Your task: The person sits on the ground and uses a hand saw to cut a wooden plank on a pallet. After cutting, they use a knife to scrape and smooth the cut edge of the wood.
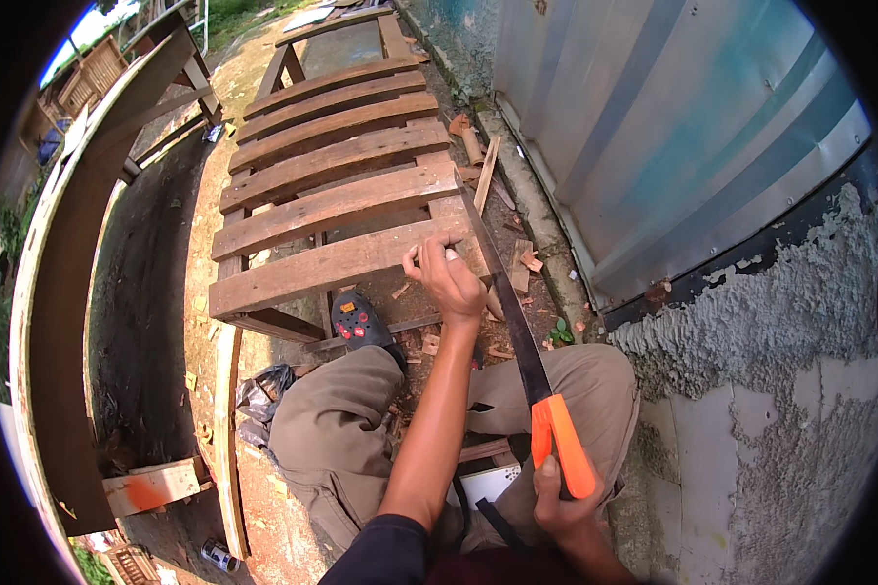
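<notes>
The right hand (pixel 566 507) has its grip closed around the orange handle (pixel 574 456) of a saw (pixel 519 331), whose blade slants away, far and slightly left, to the right end of the slatted counter (pixel 312 269). The left hand (pixel 451 281), its grip half curled, rests at the right end of the near slat, just left of the blade; whether it pinches the wood I cannot tell. Wood scraps (pixel 521 280) lie right of the counter, beside a metal panel (pixel 644 146).
</notes>
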The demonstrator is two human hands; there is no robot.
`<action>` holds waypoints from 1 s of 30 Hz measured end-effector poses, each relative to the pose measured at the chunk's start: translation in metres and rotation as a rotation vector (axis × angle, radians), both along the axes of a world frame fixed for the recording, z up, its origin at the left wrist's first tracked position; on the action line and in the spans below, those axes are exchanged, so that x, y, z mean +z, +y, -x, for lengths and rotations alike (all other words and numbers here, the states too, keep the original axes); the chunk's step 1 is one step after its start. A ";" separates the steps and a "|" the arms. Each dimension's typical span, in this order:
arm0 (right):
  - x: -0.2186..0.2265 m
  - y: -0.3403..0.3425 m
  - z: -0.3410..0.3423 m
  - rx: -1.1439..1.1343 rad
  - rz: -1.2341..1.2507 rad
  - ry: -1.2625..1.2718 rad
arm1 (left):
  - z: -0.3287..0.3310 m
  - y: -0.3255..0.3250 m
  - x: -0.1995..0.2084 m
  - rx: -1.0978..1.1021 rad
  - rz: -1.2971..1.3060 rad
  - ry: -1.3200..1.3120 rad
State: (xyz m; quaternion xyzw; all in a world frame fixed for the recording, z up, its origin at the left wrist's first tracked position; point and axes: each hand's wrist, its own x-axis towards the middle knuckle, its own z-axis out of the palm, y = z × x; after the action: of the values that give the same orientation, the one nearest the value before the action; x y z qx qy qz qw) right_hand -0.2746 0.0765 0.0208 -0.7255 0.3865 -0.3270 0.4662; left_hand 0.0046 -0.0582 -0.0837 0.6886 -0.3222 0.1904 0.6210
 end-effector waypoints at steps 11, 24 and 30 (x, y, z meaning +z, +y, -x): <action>0.019 -0.087 -0.105 0.022 -0.180 -0.203 | -0.002 -0.001 -0.004 0.009 -0.012 0.000; 0.019 -0.095 -0.103 -0.006 -0.150 -0.180 | 0.000 -0.008 -0.003 0.002 0.031 0.022; 0.022 -0.063 -0.073 0.005 -0.206 -0.145 | -0.004 -0.005 -0.004 0.000 -0.008 0.018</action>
State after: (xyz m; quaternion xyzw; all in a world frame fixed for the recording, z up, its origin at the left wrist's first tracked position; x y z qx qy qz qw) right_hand -0.2014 0.0135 0.0430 -0.6493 0.3815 -0.3358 0.5658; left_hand 0.0083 -0.0628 -0.0874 0.6928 -0.3173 0.1832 0.6211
